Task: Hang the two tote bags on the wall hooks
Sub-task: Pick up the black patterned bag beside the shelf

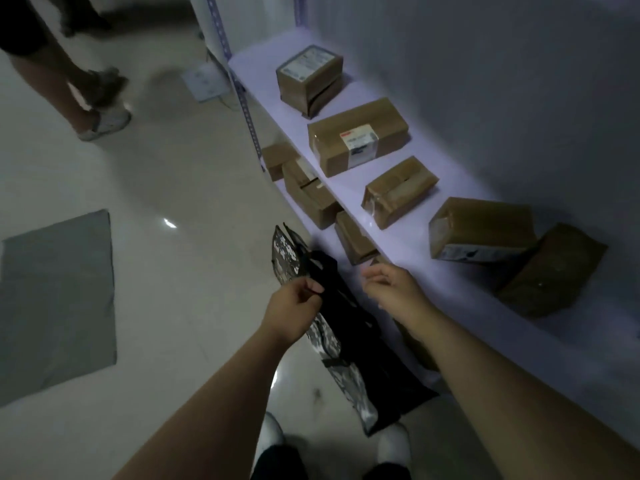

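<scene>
My left hand (294, 308) is shut on the top of two tote bags that hang down together in front of me. One is a grey camouflage tote bag (341, 368), the other a black tote bag (349, 306) lying against it. The black straps bunch up at my left fingers. My right hand (391, 284) hovers just right of the bags, fingers loosely apart, holding nothing. No wall hooks are in view.
A white shelf (450, 188) runs along the wall on the right with several brown parcels (358, 136) on it; more parcels (308, 192) sit on a level below. A grey mailer bag (59, 299) lies on the tiled floor at left. Another person's legs (69, 74) stand at top left.
</scene>
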